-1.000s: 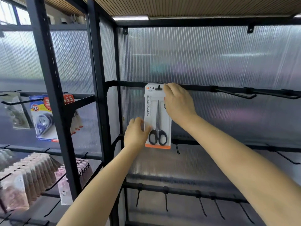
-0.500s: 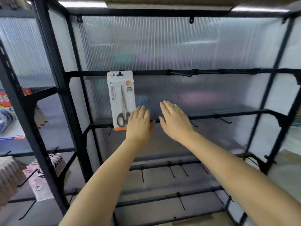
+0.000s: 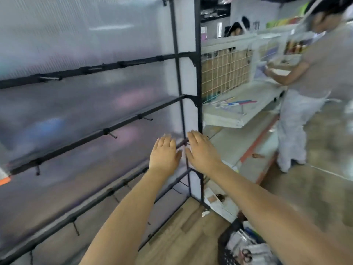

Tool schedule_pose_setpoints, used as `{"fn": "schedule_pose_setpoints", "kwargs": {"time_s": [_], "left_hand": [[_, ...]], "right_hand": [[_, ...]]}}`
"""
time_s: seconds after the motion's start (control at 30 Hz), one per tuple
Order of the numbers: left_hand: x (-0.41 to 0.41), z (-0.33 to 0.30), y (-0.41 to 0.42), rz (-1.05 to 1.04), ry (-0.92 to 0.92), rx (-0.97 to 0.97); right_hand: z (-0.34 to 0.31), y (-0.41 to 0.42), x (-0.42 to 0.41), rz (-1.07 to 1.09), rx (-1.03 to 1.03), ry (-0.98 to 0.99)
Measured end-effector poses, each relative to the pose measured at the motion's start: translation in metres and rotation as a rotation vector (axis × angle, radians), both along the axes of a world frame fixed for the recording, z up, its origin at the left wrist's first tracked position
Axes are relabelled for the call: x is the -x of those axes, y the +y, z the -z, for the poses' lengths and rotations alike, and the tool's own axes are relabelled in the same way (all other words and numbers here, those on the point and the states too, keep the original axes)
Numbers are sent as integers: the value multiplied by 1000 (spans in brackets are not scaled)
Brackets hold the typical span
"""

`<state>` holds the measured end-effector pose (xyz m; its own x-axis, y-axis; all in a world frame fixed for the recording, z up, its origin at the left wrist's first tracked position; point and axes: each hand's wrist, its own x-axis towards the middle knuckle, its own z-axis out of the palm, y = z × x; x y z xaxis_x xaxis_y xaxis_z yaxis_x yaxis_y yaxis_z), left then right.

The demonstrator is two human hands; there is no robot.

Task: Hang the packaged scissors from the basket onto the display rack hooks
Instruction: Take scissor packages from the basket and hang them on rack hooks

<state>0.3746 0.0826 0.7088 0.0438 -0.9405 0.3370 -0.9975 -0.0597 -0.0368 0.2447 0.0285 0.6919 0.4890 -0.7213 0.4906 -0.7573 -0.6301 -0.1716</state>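
My left hand [image 3: 164, 153] and my right hand [image 3: 201, 151] are stretched out side by side in front of the black display rack [image 3: 198, 96], fingers straight, holding nothing. A black basket [image 3: 227, 245] sits on the floor at the lower right, partly behind my right forearm, with several packaged scissors [image 3: 246, 253] inside. Bare hooks [image 3: 146, 118] stick out of the rack's crossbars. An orange corner of the hung scissors pack [image 3: 4, 181] shows at the far left edge.
A person [image 3: 313, 81] in a grey top stands at the right beside a white shelf unit [image 3: 235, 111] with a wire grid back. Wood floor lies under the rack, concrete floor to the right. The frame is blurred.
Both hands let go of the scissors pack, which stays hung on the rack. The view has swung right and down, bringing the basket and the person into sight.
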Motion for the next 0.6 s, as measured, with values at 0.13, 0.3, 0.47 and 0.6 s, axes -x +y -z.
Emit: {"fn": "schedule_pose_setpoints", "kwargs": {"time_s": [0.13,0.3,0.47,0.6], "left_hand": [[89,25,-41,200,72,-32],[207,81,-63,444,98,-167],[299,142,-56,660,80,-317],[328,208,-57,747,-66,-440]], "right_hand": [[27,-10,94,181,-85,-20],[89,3,218,442,-217,-38],[151,34,309,650,-327,33],[201,59,344,736,-478,113]]}}
